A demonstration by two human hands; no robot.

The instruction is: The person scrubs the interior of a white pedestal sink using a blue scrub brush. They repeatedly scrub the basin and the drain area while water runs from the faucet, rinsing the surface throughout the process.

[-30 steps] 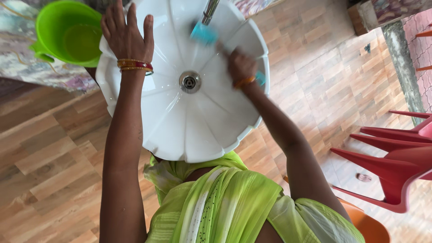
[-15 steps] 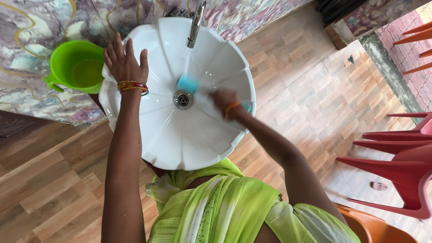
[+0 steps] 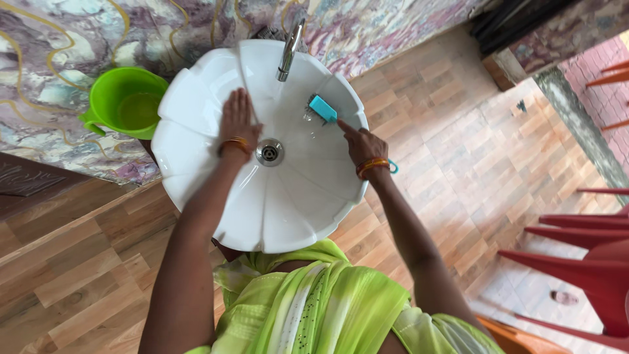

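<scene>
A white petal-shaped wash basin [image 3: 288, 216] fills the middle of the view, with a metal tap [image 3: 289, 54] at its far rim and a drain [image 3: 270, 152] at the bottom. My right hand [image 3: 359, 145] grips a long-handled brush whose turquoise head [image 3: 322, 109] rests on the basin's inner wall, right of the tap. My left hand [image 3: 237, 121] lies flat inside the bowl, fingers together, just left of the drain. Bangles sit on both wrists.
A bright green plastic bucket [image 3: 126, 101] stands left of the basin on a marbled counter [image 3: 46, 98]. Red plastic chairs [image 3: 583, 262] and an orange chair [image 3: 524, 334] are at the right. The floor [image 3: 458, 164] is wood-pattern tile.
My left hand moved off the basin's left rim into the bowl beside the drain. The brush head went from near the drain up to the right wall. Water no longer runs from the tap.
</scene>
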